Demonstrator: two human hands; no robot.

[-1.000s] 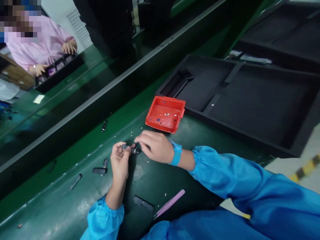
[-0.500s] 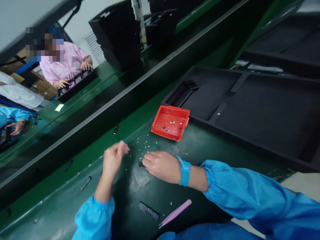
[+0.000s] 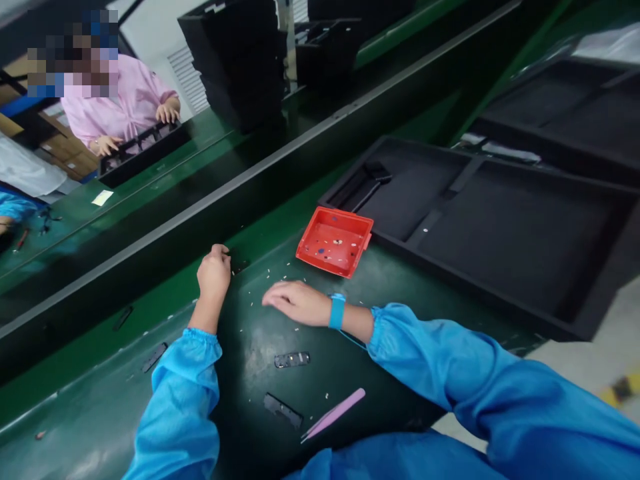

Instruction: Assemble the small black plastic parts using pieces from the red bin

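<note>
My left hand (image 3: 215, 272) is at the far side of the green bench, its fingers curled down over the spot where a small black part lay; whatever is in them is hidden. My right hand (image 3: 298, 301) rests low over the bench, fingers stretched out, holding nothing that I can see, among tiny scattered white bits. Below it lies a narrow black plastic part (image 3: 293, 360) with small metal spots. A second black plastic part (image 3: 283, 410) is nearer me, beside pink-handled tweezers (image 3: 335, 415).
A red tray (image 3: 330, 248) with small scraps stands beyond my right hand. Large black trays (image 3: 520, 233) fill the right side. More black parts (image 3: 154, 358) lie at the left. Across the rail (image 3: 260, 170), a person in pink handles a black tray (image 3: 145, 157).
My right hand has let go of the narrow black part, which now lies on the bench, and has moved away from it. My left hand has reached forward over another black part.
</note>
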